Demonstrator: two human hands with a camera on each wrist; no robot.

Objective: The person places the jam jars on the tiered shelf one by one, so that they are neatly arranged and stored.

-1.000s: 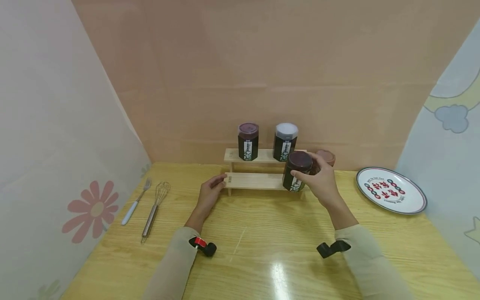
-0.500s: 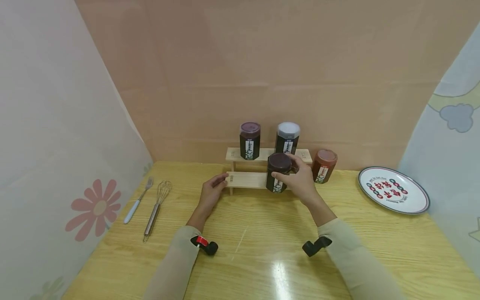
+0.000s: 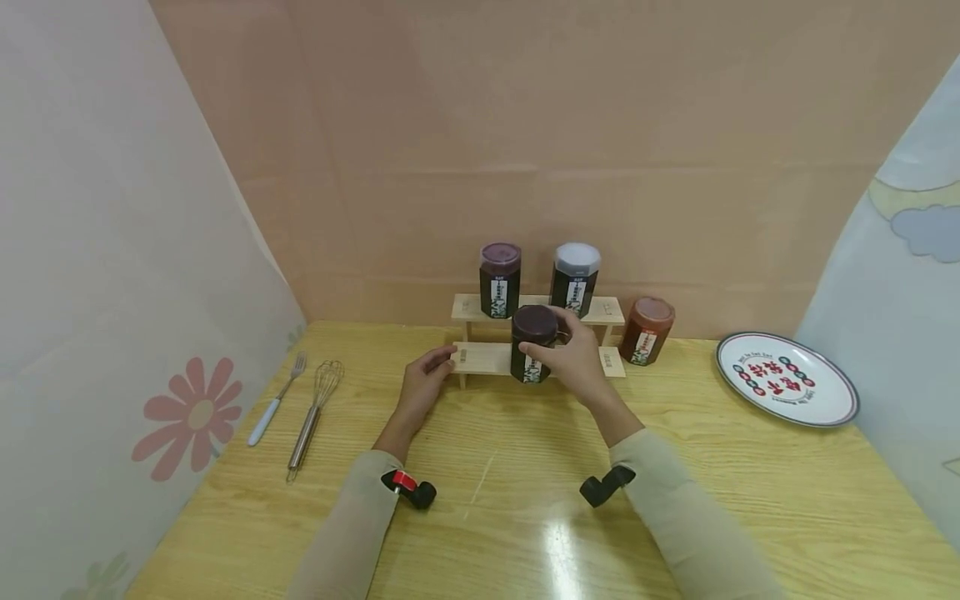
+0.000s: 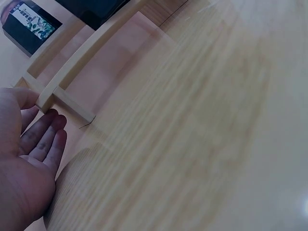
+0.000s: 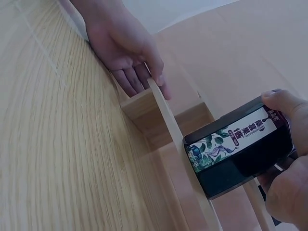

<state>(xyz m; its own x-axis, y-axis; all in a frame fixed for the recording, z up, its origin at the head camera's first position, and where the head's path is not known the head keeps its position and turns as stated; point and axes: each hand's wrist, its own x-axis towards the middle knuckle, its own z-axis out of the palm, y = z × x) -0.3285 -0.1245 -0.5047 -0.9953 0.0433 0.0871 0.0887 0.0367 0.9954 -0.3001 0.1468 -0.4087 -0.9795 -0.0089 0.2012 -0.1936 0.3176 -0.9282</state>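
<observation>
At your left hand [image 3: 420,385], you pinched the wooden rack [image 3: 483,358] by its end, apparently to steady it; your right hand [image 3: 579,358] gripped a dark jar [image 5: 236,144] upright.

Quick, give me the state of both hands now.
Left hand: closed, pinching one end of the pale wooden two-tier rack.
Right hand: closed, holding the black hexagonal jar with dark purple lid.

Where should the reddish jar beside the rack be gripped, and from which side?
The reddish jar is likely best gripped around its upper walls, from the front right: it appears upright and faceted, and the rack stands close on its left.
</observation>
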